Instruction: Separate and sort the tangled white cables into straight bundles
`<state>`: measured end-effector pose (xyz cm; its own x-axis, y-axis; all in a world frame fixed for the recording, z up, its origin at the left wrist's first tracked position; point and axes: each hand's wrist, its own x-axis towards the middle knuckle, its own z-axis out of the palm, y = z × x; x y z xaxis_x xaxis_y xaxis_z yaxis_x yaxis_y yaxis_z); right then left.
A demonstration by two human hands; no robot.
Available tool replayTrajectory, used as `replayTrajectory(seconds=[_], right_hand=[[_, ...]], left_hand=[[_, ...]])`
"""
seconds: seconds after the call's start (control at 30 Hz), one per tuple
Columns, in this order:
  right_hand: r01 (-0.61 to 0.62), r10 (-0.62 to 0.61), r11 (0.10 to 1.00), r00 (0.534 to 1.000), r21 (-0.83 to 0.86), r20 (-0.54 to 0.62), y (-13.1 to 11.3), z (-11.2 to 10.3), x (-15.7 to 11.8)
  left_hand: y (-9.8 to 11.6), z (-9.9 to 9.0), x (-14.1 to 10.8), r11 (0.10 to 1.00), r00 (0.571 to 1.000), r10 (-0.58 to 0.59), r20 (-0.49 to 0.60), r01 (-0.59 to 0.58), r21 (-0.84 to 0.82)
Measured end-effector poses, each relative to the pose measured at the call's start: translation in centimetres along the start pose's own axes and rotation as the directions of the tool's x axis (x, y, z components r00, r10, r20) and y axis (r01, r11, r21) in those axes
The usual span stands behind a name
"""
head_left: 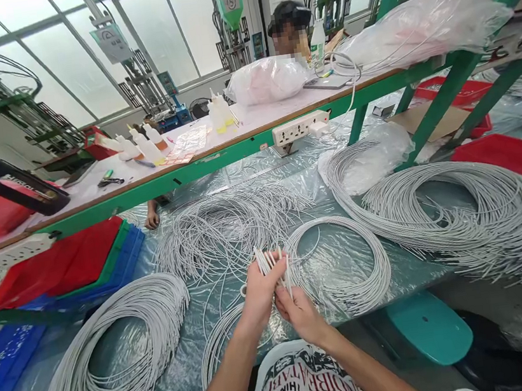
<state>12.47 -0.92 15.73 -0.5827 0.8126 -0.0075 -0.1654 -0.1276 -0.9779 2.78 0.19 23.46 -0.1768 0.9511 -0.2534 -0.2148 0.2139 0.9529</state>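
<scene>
My left hand (259, 285) is closed round a bunch of thin white cables (264, 260), whose ends stick up above the fingers. Close against it, my right hand (300, 311) pinches at cables from the same bunch. A ring of coiled cable (379, 260) lies just right of my hands. Beyond them spreads a loose tangle of cables (226, 219). More cable loops (214, 349) sit by my left forearm. My fingers partly hide the held lengths.
Large cable coils lie left (161, 317) and right (507, 208). Red, green and blue trays (65, 263) stand at left. A raised shelf (251, 120) carries bottles (221, 112), plastic bags (270, 82) and a power strip (300, 129). A person (289, 28) is behind it. A teal stool (430, 327) stands at lower right.
</scene>
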Motion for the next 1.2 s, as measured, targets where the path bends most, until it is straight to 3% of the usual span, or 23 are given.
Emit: replayTrajectory(seconds=[0.17,0.27,0.43,0.57,0.67,0.77,0.87,0.93,1.07,1.13,1.2], right_hand=[[-0.067,0.058,0.996,0.989,0.062,0.139,-1.1,-0.7,0.5],[-0.071,0.042,0.975,0.989,0.209,0.143,-1.0,-0.8,0.7],[-0.089,0.051,0.955,0.989,0.283,0.138,-0.4,-0.7,0.8],[-0.128,0.096,0.967,0.984,0.221,0.151,-0.8,-1.0,0.9],[-0.132,0.129,0.991,0.985,0.022,0.111,-1.2,-1.2,0.9],[-0.078,0.095,0.951,0.995,-0.298,0.042,-1.6,-1.2,0.6],[0.038,-0.054,0.861,0.998,-0.507,-0.016,-1.8,-1.1,0.3],[0.041,-0.037,0.883,0.999,-0.468,0.018,-1.7,-1.2,0.3],[-0.137,0.161,0.981,0.969,-0.135,0.187,-0.7,-1.3,0.7],[-0.137,0.144,0.989,0.982,-0.062,0.123,0.0,-1.2,0.7],[-0.104,0.104,0.990,0.995,-0.098,-0.009,0.5,-0.9,0.6]], left_hand=[[0.1,-0.3,0.5,0.998,0.977,-0.039,0.207,0.049,-0.043],[-0.2,-0.1,0.8,0.985,0.972,-0.107,0.212,0.133,-0.111],[-0.7,0.2,1.0,0.986,0.976,-0.113,0.185,0.133,-0.103],[-0.7,0.1,0.9,0.998,0.968,-0.042,0.249,0.053,-0.040],[-0.6,-0.1,0.8,0.999,0.959,-0.041,0.281,0.035,0.026],[-0.9,-0.3,1.0,0.993,0.973,-0.098,0.211,0.111,-0.050],[-1.2,-0.4,1.2,0.976,0.992,-0.085,0.090,0.101,-0.191],[-1.3,-0.3,1.2,0.962,0.997,-0.073,0.020,0.076,-0.263],[-1.2,0.6,1.4,0.972,0.999,-0.047,-0.018,0.042,-0.231],[-1.2,1.1,1.7,0.984,0.996,0.035,-0.081,-0.049,-0.174],[-1.4,1.7,2.0,0.978,0.968,0.160,-0.191,-0.182,-0.104]])
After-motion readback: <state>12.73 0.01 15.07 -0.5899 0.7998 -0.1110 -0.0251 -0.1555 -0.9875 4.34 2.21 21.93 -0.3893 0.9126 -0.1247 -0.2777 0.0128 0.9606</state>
